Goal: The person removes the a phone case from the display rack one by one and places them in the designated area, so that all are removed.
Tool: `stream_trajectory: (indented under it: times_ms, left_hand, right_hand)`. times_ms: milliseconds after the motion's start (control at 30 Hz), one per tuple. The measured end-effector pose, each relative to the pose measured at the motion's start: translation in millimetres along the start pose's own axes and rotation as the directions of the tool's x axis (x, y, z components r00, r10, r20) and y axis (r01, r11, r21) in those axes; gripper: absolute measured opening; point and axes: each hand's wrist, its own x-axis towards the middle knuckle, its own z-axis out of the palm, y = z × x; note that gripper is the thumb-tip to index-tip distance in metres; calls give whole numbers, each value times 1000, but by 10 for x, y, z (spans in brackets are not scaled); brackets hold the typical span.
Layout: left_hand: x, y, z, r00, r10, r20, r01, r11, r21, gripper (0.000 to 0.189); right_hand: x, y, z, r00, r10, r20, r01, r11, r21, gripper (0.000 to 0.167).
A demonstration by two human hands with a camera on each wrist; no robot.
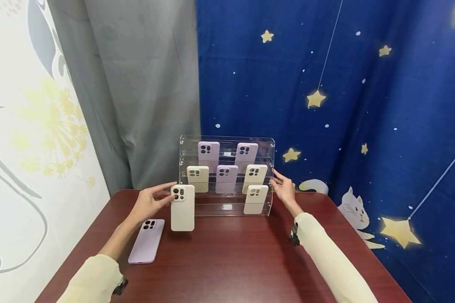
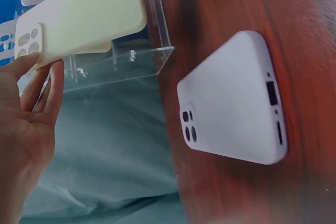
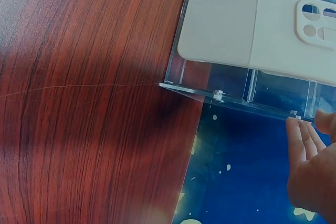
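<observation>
Sleeves (image 1: 92, 280) nearest you, over desk (image 1: 227, 265). One lilac case (image 1: 147, 242) flat on desk, left. Farther, your left hand (image 1: 149, 202) pinches one cream case (image 1: 183, 216), upper left edge, roughly upright before lower left of one clear rack (image 1: 212, 209). Your right hand (image 1: 285, 189) unclenched, fingers against rack's right side. Step likely seating case in bottom tier: brace rack lightly, clear front edge, match neighbours' lean, then release. Farther, racked: three lilac cases (image 1: 226, 179), three cream cases (image 1: 255, 200). Four per colour overall.
</observation>
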Motion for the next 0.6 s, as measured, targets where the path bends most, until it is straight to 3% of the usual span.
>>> stream_trajectory:
  times_ms: [200, 600]
  left_hand:
    - [-104, -91, -40, 998, -48, 32, 47, 998, 29, 45]
    - [-290, -243, -72, 988, -106, 109, 109, 994, -24, 47]
  right_hand:
    - [-4, -6, -26, 1000, -13, 1, 13, 1000, -25, 52]
    - [-5, 10, -6, 1000, -14, 4, 15, 999, -48, 53]
